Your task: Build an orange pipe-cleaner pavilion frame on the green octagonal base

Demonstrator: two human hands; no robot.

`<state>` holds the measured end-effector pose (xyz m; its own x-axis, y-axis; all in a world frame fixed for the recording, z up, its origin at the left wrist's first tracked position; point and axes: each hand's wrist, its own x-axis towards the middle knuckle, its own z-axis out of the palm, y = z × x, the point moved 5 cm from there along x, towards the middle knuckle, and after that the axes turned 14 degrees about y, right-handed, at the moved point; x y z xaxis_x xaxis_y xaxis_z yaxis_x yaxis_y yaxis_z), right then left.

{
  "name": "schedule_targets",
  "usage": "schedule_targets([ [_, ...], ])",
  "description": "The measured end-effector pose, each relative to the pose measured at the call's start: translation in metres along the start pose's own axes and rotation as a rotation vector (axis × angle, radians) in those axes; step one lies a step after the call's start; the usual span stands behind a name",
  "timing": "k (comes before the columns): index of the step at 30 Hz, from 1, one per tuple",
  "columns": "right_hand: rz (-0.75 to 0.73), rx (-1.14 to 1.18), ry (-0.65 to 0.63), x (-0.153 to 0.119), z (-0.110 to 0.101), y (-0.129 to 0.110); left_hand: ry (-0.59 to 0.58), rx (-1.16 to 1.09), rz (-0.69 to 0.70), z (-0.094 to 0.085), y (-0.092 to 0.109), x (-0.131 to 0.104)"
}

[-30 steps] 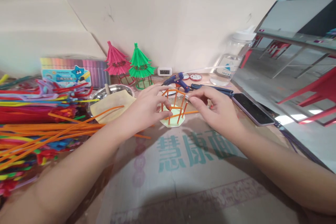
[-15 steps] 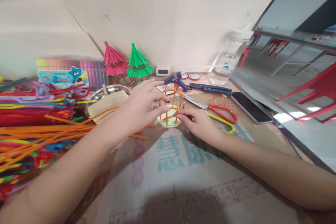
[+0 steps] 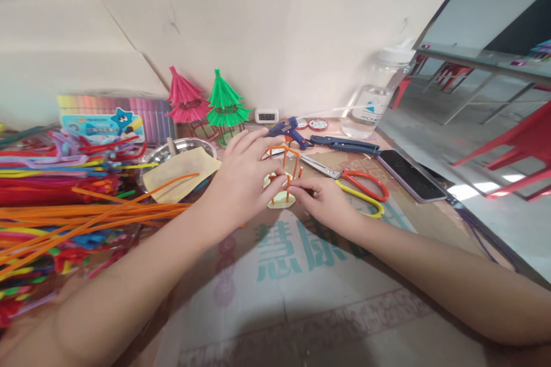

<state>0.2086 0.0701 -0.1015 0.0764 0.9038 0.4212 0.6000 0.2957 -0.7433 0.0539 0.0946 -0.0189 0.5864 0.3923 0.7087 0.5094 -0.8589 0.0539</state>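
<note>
A small frame of orange pipe cleaners [image 3: 298, 164] stands on a pale green many-sided base [image 3: 282, 202]. From the left, my left hand [image 3: 249, 175] reaches around it, hiding its left side. The thumb and index finger close on the frame near its middle crossbar, while the other fingers stretch over the top. On the right, my right hand [image 3: 321, 199] pinches an orange piece low at the frame's near right side; the fingertips hide the exact spot. Loose orange pipe cleaners [image 3: 142, 210] lie left of my left forearm.
Scissors [image 3: 364, 186], pliers [image 3: 344, 144], a blue glue gun [image 3: 290, 131] and a phone [image 3: 411, 176] lie behind and right. Pink [image 3: 185, 97] and green [image 3: 227, 100] pipe-cleaner trees stand at the wall, near a metal bowl [image 3: 148, 165], a clock [image 3: 266, 116] and a bottle [image 3: 371, 100].
My left hand has moved slightly right and lower over the frame, its thumb and index finger drawing together at the crossbar. My right hand has hardly moved.
</note>
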Motion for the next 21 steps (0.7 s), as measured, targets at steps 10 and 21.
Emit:
schedule_targets([
  [10, -0.027, -0.005, 0.002, 0.0, -0.002, -0.003, -0.014, 0.02, 0.017, 0.0, 0.002, 0.0],
  [21, 0.0, -0.029, 0.039, -0.001, -0.004, 0.001, -0.148, -0.054, -0.034, -0.014, -0.026, 0.004],
])
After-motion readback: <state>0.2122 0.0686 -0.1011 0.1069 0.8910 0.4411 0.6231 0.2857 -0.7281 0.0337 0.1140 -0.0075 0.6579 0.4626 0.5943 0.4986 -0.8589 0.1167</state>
